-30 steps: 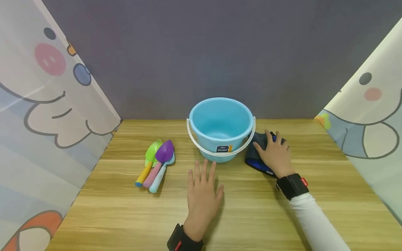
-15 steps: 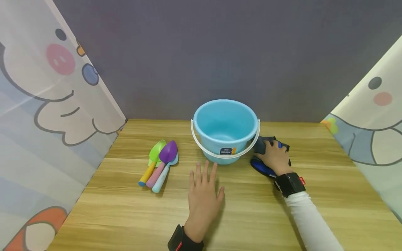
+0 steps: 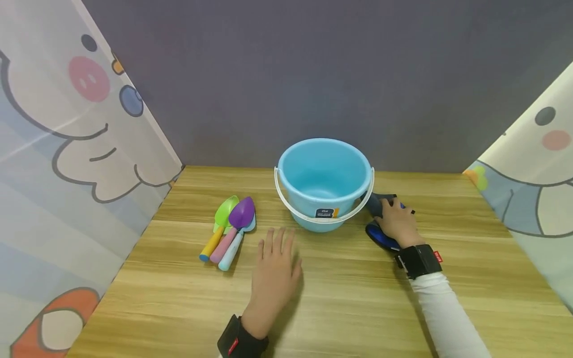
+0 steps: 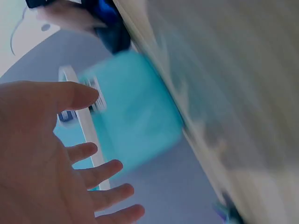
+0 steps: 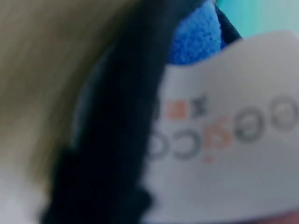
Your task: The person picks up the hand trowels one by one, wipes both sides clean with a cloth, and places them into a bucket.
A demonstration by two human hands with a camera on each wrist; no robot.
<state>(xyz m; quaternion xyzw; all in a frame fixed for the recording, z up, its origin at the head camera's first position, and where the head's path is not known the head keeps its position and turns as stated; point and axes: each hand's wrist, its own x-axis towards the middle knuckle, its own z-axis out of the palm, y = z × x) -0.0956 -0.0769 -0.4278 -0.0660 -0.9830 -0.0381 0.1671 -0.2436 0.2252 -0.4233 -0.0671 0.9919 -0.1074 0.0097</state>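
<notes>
At the right of the head view, my right hand point(image 3: 397, 224) grips a dark fabric wrap point(image 3: 380, 203) with a bright blue lining, its fingers curled in and the cloth bunched under them. Close up in the right wrist view, the wrap shows fuzzy blue terry point(image 5: 196, 37), a black edge and a white printed label point(image 5: 224, 135). My left hand point(image 3: 274, 273) hovers near the table's middle, palm down, fingers spread and relaxed, holding nothing. Just beyond it stands a light blue bucket point(image 3: 320, 216) with its white handle point(image 3: 309, 217) hanging down in front.
Toy shovels point(image 3: 241, 213) in green, purple and light blue lie bunched on the wooden table point(image 3: 340, 308), left of the bucket. A dark grey panel point(image 3: 277, 79) rises behind the table. Cartoon-printed curtains point(image 3: 36, 189) flank both sides.
My right hand's fingers have drawn in and gathered the wrap, which is now folded up with more of its shape bunched. My left hand has shifted slightly left.
</notes>
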